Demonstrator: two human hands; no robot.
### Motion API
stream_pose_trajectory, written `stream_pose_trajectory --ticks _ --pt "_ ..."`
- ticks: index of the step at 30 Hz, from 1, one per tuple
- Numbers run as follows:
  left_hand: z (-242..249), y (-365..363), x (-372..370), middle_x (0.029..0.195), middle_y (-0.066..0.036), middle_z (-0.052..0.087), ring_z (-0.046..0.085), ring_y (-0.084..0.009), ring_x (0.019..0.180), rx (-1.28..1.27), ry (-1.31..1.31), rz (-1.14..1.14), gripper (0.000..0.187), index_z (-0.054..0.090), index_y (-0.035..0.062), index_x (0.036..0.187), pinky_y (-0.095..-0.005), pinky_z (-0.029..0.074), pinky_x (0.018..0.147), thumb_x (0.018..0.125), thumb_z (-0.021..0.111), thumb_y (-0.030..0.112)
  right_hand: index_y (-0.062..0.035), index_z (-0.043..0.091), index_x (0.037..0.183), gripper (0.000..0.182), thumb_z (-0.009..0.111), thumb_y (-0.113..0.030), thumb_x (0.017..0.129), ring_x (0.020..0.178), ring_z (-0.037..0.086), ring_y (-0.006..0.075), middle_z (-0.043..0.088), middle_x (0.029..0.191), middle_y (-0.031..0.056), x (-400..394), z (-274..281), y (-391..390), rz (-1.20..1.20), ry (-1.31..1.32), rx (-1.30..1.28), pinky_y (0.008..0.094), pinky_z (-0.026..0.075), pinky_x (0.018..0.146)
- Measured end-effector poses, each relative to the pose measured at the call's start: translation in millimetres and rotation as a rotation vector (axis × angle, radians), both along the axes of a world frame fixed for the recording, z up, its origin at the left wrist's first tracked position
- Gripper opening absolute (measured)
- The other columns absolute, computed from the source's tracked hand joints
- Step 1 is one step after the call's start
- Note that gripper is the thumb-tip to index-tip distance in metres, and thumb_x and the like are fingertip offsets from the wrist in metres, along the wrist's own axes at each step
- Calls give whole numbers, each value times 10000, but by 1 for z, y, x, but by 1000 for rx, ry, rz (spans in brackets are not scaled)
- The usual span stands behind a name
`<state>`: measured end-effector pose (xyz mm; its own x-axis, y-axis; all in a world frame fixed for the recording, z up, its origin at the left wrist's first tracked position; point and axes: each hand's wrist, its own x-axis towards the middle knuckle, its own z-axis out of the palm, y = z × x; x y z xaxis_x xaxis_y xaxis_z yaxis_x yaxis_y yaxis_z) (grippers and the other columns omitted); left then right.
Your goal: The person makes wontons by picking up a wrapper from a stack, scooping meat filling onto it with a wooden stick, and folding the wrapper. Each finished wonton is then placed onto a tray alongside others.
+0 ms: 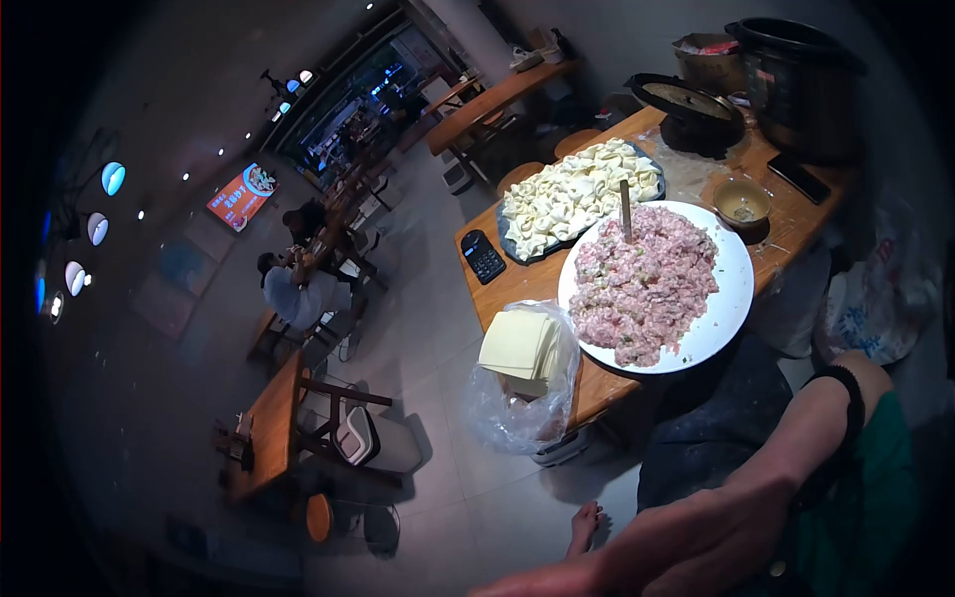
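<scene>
My right hand (647, 547) reaches across the bottom of the view, close to the camera, with a black band (851, 398) higher up the arm. It looks stretched out, and the lower frame edge cuts off part of the fingers; nothing shows in it. My left hand is out of view. Beyond the arm, a large white plate (731, 308) at the table edge carries a mound of pink minced filling (647, 284) with a flat stick (626, 209) upright in it. Beside the plate, square dough wrappers (519, 343) are stacked on a clear plastic bag (487, 413).
Folded dumplings (577, 194) heap a dark tray behind the plate. The wooden table (477, 294) also holds a black calculator-like device (482, 257), a bowl (741, 202), a phone (799, 178) and a big black pot (801, 90). Two people (298, 289) sit farther off.
</scene>
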<state>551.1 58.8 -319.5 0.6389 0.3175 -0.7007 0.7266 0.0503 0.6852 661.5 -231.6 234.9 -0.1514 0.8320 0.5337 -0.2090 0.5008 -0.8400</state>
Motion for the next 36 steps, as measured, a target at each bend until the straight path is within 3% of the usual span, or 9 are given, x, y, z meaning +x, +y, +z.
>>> stream_pose_trajectory --ticks 4,8,10,23,25,27,29,33,36 --pt "4 -2 -12 977 -24 661 611 -92 793 35 42 15 355 627 74 1088 -219 446 580 897 573 369 -10 207 1445 651 326 -448 979 990 541 143 527 1149 140 -5 16 -5 54 347 -55 269 480 752" --pt "-4 -2 -16 954 -16 663 611 -84 791 22 26 23 341 634 83 1076 -217 444 570 898 567 367 11 208 1438 695 296 -496 970 977 560 151 558 1118 122 5 25 -5 2 314 -53 253 483 748" --pt "-8 -4 -12 936 -11 664 610 -79 786 9 26 2 338 637 87 1071 -215 442 564 896 568 367 0 217 1438 736 255 -554 954 951 581 168 570 1113 123 17 47 -12 -11 220 -384 236 487 746" --pt "30 25 -18 883 -33 667 610 -77 710 202 -70 -99 251 619 34 1074 -212 456 572 933 547 230 -73 197 1456 782 230 -633 911 942 601 193 568 1110 135 81 10 9 -53 305 -136 251 532 661" --pt "89 27 5 882 -38 668 612 -80 706 421 -287 -97 240 615 27 1078 -211 460 576 937 545 209 -9 219 1440 699 569 -284 902 1111 536 199 468 1330 122 120 7 -2 -308 -19 -228 284 471 836" --pt "106 58 27 926 -66 668 620 -92 755 155 -135 258 228 599 19 1103 -202 470 611 932 551 161 -19 474 1288 467 611 -180 872 954 592 224 606 1029 125 160 4 -6 -1038 -962 -52 333 516 767" --pt "147 88 50 949 -91 663 613 -102 771 159 -397 441 220 593 -6 1094 -213 491 661 939 530 138 -16 591 1010 249 616 -133 792 997 547 298 580 937 166 211 -16 -7 -1371 -1728 -30 421 439 939" --pt "299 100 117 943 -111 659 614 -123 790 326 -750 559 192 601 -19 1074 -241 510 730 933 520 84 -16 567 823 74 543 -65 772 954 514 286 555 860 150 285 -49 -48 -1310 -1802 -566 494 281 1058" --pt "405 69 150 937 -105 663 616 -139 812 506 -943 389 172 624 7 1054 -262 510 740 900 556 46 -18 594 791 85 518 -53 775 934 512 278 552 840 133 298 -71 -66 -1251 -1863 -632 519 263 1048"
